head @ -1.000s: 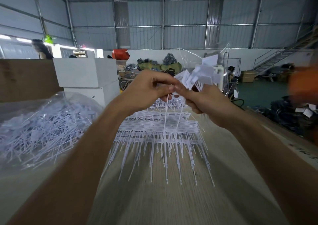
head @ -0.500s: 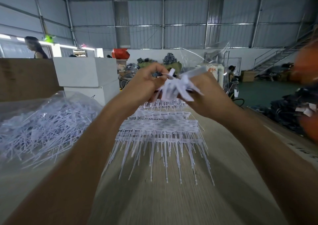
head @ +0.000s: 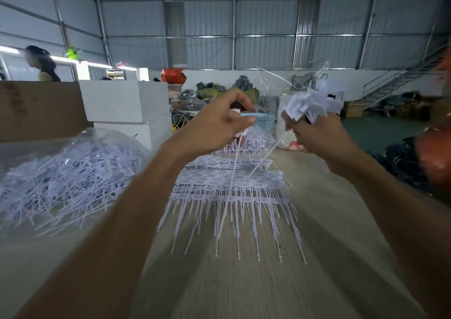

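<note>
Bag (head: 61, 179): a clear sack of loose white ties, lying on the table (head: 244, 282) well to the left of the left hand and lower than it.
Boxes (head: 127, 101): white, stacked beyond the bag, left of the left hand.
Left hand (head: 219, 120): raised, fingers curled in, thumb and fingertips pinching the top of a single tie.
Tie (head: 230, 184): a thin white strand hanging from under the left hand, slanting down across the rows; its top is hidden by the fingers.
Rows (head: 231, 206): ties laid side by side in tiers on the table, below and between both hands, tails pointing toward the person.
Right hand (head: 319, 135): raised level with the left hand and apart from it, fingers wrapped round a bundle.
Bundle (head: 310, 105): white tag heads fan out above the right fist; one strand slants down-left from the hand toward the rows.
</note>
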A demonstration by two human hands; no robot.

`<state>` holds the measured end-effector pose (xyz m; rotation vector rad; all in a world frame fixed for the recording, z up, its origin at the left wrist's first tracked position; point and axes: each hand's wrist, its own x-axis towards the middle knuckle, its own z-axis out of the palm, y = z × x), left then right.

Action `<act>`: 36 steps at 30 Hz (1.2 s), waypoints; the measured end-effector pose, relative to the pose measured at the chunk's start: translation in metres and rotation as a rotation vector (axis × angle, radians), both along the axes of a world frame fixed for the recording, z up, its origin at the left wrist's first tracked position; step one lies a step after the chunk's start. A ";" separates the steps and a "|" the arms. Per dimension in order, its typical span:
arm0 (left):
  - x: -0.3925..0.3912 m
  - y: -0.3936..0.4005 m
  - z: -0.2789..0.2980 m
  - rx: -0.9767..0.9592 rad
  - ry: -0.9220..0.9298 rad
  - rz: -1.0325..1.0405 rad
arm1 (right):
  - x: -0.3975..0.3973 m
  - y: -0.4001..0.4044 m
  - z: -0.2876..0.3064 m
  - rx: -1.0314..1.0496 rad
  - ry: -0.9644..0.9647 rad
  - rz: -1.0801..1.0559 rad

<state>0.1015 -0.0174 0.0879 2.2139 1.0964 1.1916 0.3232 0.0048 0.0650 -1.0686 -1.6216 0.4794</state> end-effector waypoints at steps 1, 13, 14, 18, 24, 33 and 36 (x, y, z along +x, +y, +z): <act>0.003 0.001 0.000 0.041 0.006 0.023 | 0.001 -0.003 0.000 -0.059 0.000 0.073; 0.002 0.006 -0.004 0.100 -0.227 -0.019 | -0.034 -0.008 -0.008 -0.173 0.135 0.531; 0.002 0.007 -0.005 0.098 -0.248 -0.034 | -0.034 -0.008 -0.008 -0.171 0.133 0.539; -0.002 0.010 -0.006 0.095 -0.271 -0.075 | -0.039 -0.008 -0.010 -0.165 0.104 0.504; 0.000 0.011 -0.003 -0.103 -0.375 0.028 | -0.042 -0.010 -0.005 -0.104 0.277 0.469; 0.015 0.006 -0.019 -0.381 -0.030 -0.175 | -0.049 -0.013 -0.002 -0.064 0.444 0.347; 0.019 0.007 -0.021 -0.339 -0.091 -0.131 | -0.050 -0.014 -0.001 -0.050 0.452 0.279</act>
